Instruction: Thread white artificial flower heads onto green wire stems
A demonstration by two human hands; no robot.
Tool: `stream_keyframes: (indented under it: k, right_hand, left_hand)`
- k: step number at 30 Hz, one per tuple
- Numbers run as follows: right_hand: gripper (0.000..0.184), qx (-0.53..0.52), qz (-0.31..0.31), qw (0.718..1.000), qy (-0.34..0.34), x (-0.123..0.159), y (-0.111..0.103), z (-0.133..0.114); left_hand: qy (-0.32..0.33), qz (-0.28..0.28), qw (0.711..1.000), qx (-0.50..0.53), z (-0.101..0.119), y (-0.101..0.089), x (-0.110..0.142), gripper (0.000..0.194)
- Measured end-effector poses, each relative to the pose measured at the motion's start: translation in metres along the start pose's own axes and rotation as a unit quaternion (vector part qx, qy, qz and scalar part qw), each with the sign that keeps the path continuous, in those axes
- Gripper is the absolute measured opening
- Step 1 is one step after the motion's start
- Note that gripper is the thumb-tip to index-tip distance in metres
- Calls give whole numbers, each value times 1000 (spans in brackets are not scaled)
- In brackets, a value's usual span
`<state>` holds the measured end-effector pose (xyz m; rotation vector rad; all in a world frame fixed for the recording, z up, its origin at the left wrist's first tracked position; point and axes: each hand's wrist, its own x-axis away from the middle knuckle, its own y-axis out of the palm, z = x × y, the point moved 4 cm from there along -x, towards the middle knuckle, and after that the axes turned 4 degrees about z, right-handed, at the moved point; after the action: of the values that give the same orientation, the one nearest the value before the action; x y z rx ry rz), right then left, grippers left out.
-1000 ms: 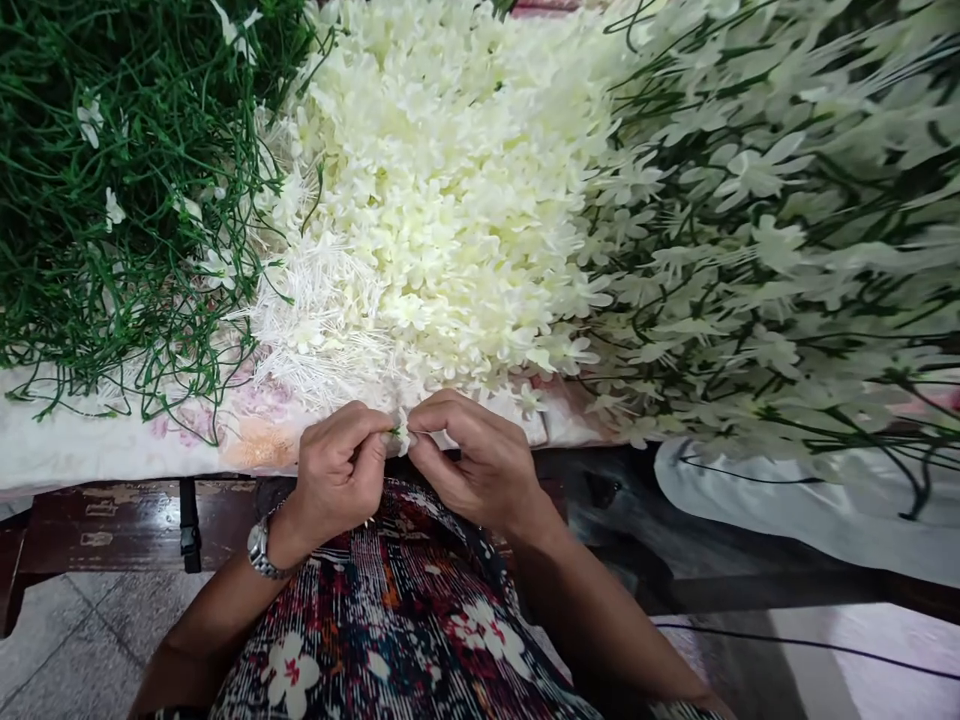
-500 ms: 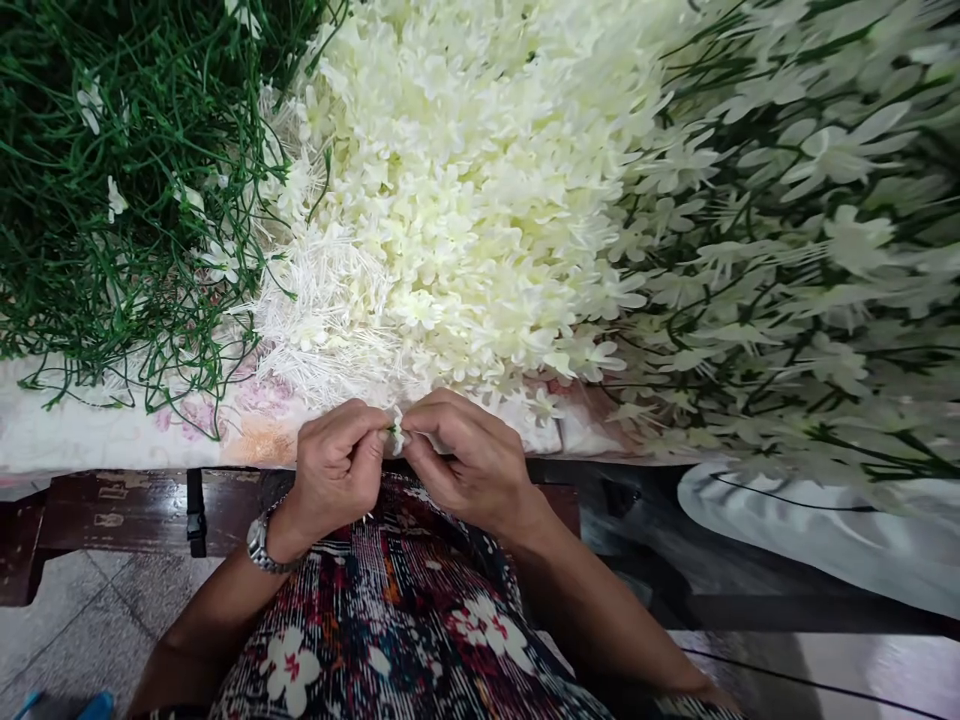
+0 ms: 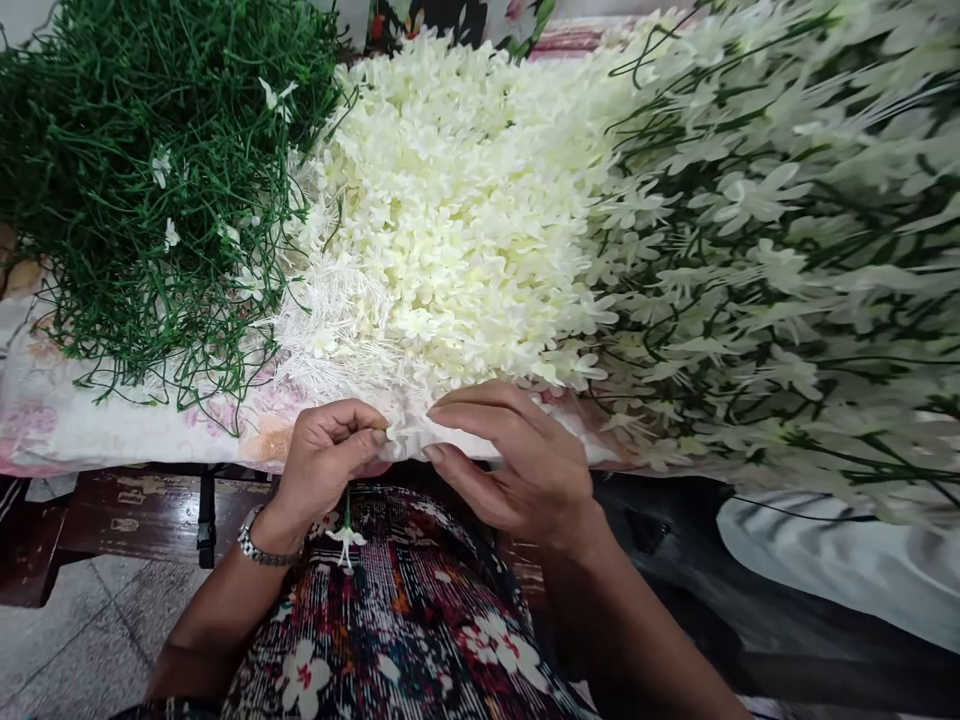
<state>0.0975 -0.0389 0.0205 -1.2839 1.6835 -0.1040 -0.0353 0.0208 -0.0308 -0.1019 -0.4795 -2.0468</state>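
Bench (image 3: 135, 510): dark scuffed wood; black strap (image 3: 206, 500) hung across it.
Green stems (image 3: 172, 220): one tangled heap, a few white flowers caught in it, on floral cloth (image 3: 150, 425).
Watch (image 3: 259, 545): metal, on my left wrist.
My left hand (image 3: 330, 455): thumb and forefinger pinched on a white blossom (image 3: 406, 432), which sits between my two hands at the cloth's front edge.
White filaments (image 3: 330, 305): loose pile, beyond that hand.
Hanging flower (image 3: 346, 538): white, head down on a green stem below the same hand; I cannot tell what holds the stem.
Cream petals (image 3: 465, 220): broad heap, behind both hands.
My right hand (image 3: 517, 460): thumb and forefinger parted, tips just beside the blossom; contact I cannot tell.
Stemmed flowers (image 3: 750, 300): white, large heap, partly blurred.
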Motion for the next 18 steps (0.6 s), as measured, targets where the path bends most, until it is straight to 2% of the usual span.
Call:
stream_keyframes:
  k: [4, 12, 18]
  right_hand:
    - [24, -4, -54, 998, -32, -4, 4, -3]
    - [12, -29, -64, 997, -34, 0, 8, -2]
    - [9, 20, -85, 994, -68, -2, 8, -6]
  left_hand:
    - [-55, -14, 998, 25, 1, 5, 2, 13]
    - [-80, -41, 996, -2, -3, 7, 2, 10]
    - [-76, -51, 996, 8, -3, 7, 1, 6]
